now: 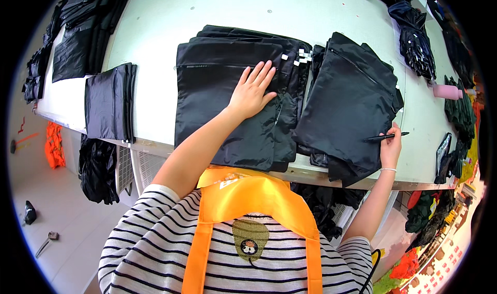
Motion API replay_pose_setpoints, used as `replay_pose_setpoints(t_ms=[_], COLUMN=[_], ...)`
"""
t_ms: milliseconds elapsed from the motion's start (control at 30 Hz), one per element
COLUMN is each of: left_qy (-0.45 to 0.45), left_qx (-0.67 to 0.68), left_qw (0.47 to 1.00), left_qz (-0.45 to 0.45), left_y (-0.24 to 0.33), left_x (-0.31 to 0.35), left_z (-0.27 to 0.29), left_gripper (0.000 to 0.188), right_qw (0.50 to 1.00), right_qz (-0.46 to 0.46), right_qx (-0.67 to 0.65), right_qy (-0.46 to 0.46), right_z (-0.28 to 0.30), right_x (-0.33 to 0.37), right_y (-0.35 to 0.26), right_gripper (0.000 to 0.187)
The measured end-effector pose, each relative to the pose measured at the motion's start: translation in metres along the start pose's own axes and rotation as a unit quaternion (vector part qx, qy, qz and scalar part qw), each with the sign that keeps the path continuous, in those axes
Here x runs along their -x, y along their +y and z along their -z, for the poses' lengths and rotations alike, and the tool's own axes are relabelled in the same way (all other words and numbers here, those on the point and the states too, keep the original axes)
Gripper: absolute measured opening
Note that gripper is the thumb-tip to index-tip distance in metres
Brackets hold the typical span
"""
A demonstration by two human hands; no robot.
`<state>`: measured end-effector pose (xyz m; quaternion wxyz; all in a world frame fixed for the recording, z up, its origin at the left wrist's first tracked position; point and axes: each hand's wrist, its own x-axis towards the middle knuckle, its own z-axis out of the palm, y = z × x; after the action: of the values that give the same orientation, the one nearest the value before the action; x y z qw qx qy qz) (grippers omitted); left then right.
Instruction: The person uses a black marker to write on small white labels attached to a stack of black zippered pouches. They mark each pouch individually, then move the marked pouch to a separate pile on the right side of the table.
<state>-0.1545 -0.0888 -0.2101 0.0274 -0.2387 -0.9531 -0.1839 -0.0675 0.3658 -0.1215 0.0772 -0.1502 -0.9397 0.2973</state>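
Left hand (249, 98): spread flat, holding nothing, on black fabric stack (222, 123);
Right hand (391, 150): curled round black pen (377, 138), beside right-hand stack (344, 102)

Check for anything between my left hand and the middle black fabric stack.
Nothing visible: your left hand lies directly on the middle black fabric stack. The black pen in your right hand points over the right-hand stack instead.
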Motion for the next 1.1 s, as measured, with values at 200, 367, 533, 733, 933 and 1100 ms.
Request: replay_pose_setpoints(t_ms=[200, 367, 533, 733, 933, 1100], left_qy=[-0.030, 0.018, 0.022, 0.028, 0.056, 0.063], left_qx=[-0.003, 0.046, 0.033, -0.004, -0.020, -0.021], left_qw=[0.998, 0.998, 0.999, 0.999, 0.998, 0.997], left_qz=[0.047, 0.036, 0.027, 0.028, 0.025, 0.025], left_y=[0.005, 0.005, -0.007, -0.003, -0.007, -0.007], left_x=[0.058, 0.052, 0.038, 0.035, 0.032, 0.032], left_z=[0.018, 0.030, 0.021, 0.021, 0.014, 0.014], left_gripper=[0.063, 0.044, 0.038, 0.039, 0.034, 0.033], right_qw=[0.983, 0.963, 0.890, 0.905, 0.946, 0.945], right_qz=[0.030, 0.061, -0.006, 0.015, 0.117, 0.142], right_qx=[-0.153, -0.257, -0.441, -0.421, -0.300, -0.292], right_qy=[0.100, -0.061, -0.115, -0.069, 0.029, 0.029], right_z=[-0.054, -0.136, -0.224, -0.272, -0.276, -0.271], right_x=[0.000, 0.028, 0.041, 0.042, 0.044, 0.043], right_y=[-0.073, -0.160, -0.202, -0.205, -0.211, -0.218], right_gripper=[0.025, 0.036, 0.020, 0.008, 0.013, 0.014])
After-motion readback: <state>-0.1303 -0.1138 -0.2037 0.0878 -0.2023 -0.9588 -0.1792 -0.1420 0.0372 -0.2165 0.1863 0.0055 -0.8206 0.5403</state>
